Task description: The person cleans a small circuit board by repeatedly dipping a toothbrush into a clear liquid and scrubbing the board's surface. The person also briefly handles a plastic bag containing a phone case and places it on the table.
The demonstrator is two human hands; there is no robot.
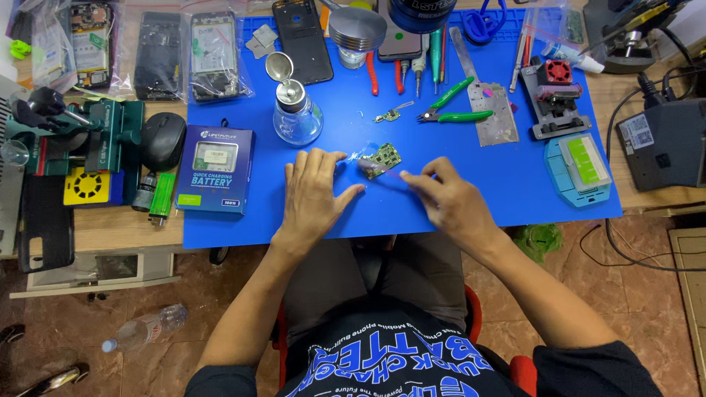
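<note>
Two hands: both rest on the blue mat (471,184).
Board: a small green circuit board (382,157) lies on the mat between them.
Left hand (312,195): flat, fingers spread, holding nothing, fingertips just left of the board.
Right hand (448,198): fingers pinched on a thin tool (390,173) whose tip meets the board's lower edge.
Nearby: glass bottle (296,117), green pliers (452,106).

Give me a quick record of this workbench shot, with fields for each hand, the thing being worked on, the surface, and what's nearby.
Left hand: left hand lies flat on the mat, fingers spread, beside the board.
Right hand: right hand pinches a thin tool whose tip reaches the board; blurred.
Worked item: small green circuit board between both hands.
Surface: blue mat on a wooden bench.
Nearby: glass bottle, green-handled cutters, boxed battery, black phone shell.
</note>
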